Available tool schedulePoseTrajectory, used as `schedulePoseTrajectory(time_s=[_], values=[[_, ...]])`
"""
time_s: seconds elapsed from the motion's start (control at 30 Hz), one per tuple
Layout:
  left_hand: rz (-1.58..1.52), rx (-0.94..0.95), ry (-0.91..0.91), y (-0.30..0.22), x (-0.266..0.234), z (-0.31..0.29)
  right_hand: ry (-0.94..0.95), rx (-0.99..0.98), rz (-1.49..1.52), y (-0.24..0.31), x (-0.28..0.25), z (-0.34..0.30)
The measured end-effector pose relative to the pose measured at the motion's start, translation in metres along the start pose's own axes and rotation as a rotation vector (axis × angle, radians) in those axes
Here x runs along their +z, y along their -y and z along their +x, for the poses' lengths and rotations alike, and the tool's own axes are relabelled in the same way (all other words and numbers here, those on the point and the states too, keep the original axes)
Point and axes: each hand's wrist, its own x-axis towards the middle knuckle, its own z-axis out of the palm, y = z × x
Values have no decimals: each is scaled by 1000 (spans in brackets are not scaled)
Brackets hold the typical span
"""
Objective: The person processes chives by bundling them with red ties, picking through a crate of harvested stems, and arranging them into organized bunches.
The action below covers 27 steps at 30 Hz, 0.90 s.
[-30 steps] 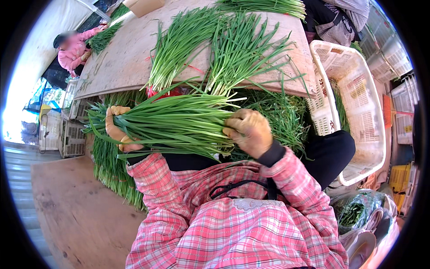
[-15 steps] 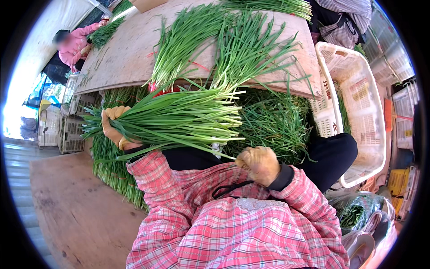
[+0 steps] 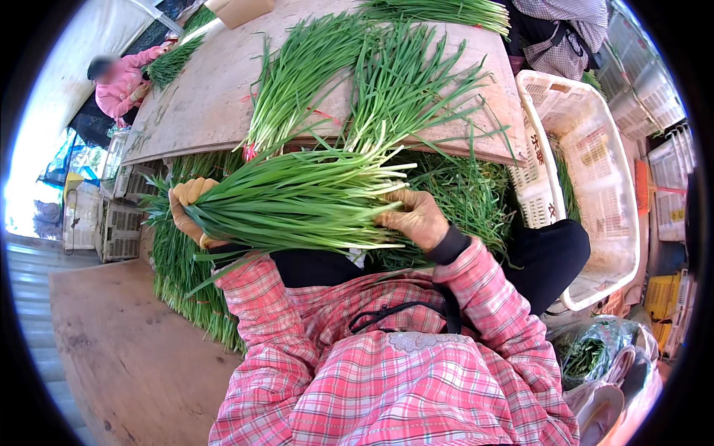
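A thick bunch of green chives [image 3: 297, 197] lies sideways across my lap, its pale stem ends to the right. My left hand [image 3: 192, 212], in a tan glove, is closed round the leafy end. At the stem end my right hand [image 3: 418, 219], also gloved, has its thumb and fingers closed on some of the stems. Just beyond, two more chive bunches, a left one [image 3: 309, 74] and a right one [image 3: 398, 89], rest on the wooden board [image 3: 208, 89]. Red ties show near the left one. Under the board's edge is a heap of loose chives [image 3: 476, 197].
A white plastic crate [image 3: 632, 245] stands at my right, near my knee. More chives [image 3: 193, 290] are stacked at my left, beside a plywood sheet [image 3: 141, 342]. A person in pink [image 3: 119, 93] handles chives at far left; another person [image 3: 558, 37] is at upper right.
My right hand has moved up and left, from a single stem below the bunch to the bunch's stem ends. My left hand keeps its hold in nearly the same place.
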Motion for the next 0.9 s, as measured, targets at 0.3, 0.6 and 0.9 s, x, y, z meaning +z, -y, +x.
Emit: schedulePoseTrajectory(time_s=[0.3,0.6,0.9], values=[[97,9,-171,-5,-15,-2,-12,92,182,12,-1,-25],[-216,-121,-339,-15,-23,-17,-124,10,-304,-17,-63,-52],[-28,-28,-214,-5,-20,-10,6,-159,-109,14,-3,-22]])
